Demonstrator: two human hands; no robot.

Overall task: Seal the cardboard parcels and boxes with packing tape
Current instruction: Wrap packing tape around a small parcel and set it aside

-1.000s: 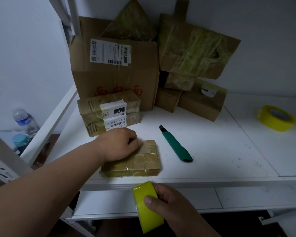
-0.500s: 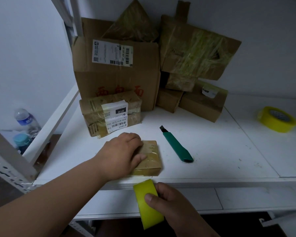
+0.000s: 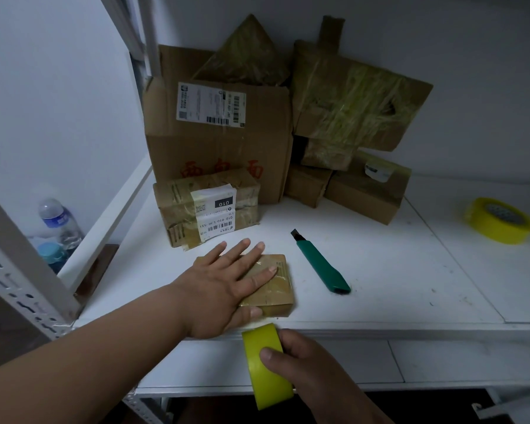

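A small flat cardboard parcel (image 3: pixel 277 286), wrapped in clear tape, lies near the front edge of the white shelf (image 3: pixel 395 286). My left hand (image 3: pixel 227 286) lies flat on top of it with fingers spread and straight, thumb at the parcel's near edge. Just below the shelf edge, my right hand (image 3: pixel 303 365) grips a yellow roll of packing tape (image 3: pixel 265 362), thumb across its outer face. A green utility knife (image 3: pixel 320 264) lies to the right of the parcel with its blade out.
A labelled taped parcel (image 3: pixel 208 206) sits behind the small one. Behind it is a large box (image 3: pixel 221 133), with several taped cartons (image 3: pixel 358 111) stacked at the back. A second yellow tape roll (image 3: pixel 501 220) lies far right. Water bottles (image 3: pixel 60 221) stand at the left, beyond the metal upright (image 3: pixel 22 270).
My left hand has gone from curled on the small parcel to flat with fingers spread. The right hand with the tape roll has stayed just below the shelf edge.
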